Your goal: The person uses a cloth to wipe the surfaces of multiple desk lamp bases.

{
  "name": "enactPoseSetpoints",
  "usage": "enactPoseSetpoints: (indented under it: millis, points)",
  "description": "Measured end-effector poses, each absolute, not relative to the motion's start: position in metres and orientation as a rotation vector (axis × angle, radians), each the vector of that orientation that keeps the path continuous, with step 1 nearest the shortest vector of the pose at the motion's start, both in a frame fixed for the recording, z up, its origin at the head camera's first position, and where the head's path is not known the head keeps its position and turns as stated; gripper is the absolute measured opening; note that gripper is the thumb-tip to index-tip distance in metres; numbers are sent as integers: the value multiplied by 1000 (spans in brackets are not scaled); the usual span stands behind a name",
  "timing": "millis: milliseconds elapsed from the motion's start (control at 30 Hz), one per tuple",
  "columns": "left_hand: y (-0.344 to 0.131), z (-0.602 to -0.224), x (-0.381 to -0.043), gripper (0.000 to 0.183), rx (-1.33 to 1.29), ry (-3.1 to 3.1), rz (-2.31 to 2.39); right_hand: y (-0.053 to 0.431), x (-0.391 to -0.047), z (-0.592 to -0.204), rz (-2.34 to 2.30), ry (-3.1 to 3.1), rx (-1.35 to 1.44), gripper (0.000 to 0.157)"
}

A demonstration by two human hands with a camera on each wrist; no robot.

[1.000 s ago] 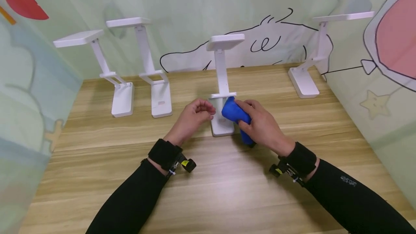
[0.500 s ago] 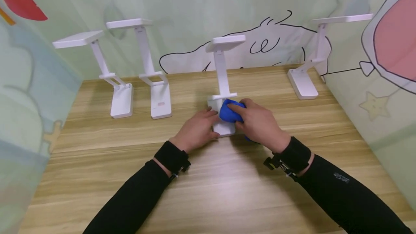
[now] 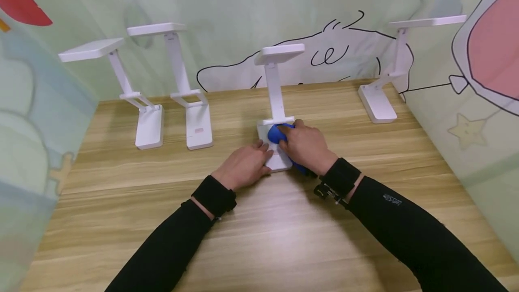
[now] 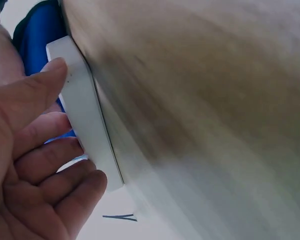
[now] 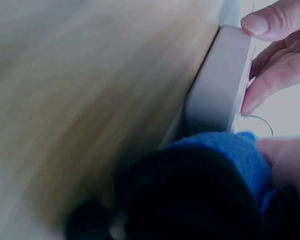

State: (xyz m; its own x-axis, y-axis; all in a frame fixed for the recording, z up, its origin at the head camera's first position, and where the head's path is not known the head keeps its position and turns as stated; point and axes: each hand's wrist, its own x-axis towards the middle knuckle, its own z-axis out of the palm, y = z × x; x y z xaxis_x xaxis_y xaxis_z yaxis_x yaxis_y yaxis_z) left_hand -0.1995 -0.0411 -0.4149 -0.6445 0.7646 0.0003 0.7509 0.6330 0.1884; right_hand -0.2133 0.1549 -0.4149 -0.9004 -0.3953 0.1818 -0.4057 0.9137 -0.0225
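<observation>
A white desk lamp stands upright at the middle of the table, its panel head raised on a folding arm. My left hand grips the left side of the lamp's base; in the left wrist view the thumb lies at the near end and the fingers along the side. My right hand holds a blue cloth bunched against the top of the base, just below the hinge bar. Part of the cloth hangs down the base's right side. In the right wrist view the fuzzy cloth sits against the base.
Two more white desk lamps stand to the left, an outer lamp and an inner lamp. Another lamp stands at the back right. Printed fabric walls enclose the wooden table at the back and sides.
My left hand has come onto the lamp's base from beside it. My right hand has moved left with the blue cloth, which now lies flatter over the base.
</observation>
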Motion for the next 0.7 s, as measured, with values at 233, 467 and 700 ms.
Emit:
enactPoseSetpoints:
  millis: [233, 467, 700]
  points:
    - [-41, -412, -195, 26, 1253, 2748, 368, 130, -208, -417, -11, -2794, 586, 30]
    - [-35, -410, -198, 44, 1291, 2734, 270, 138, -216, -421, -12, -2731, 508, 26]
    - [-38, -413, -197, 39, 1237, 2733, 310, 153, -217, -412, 280, -3029, 771, 41]
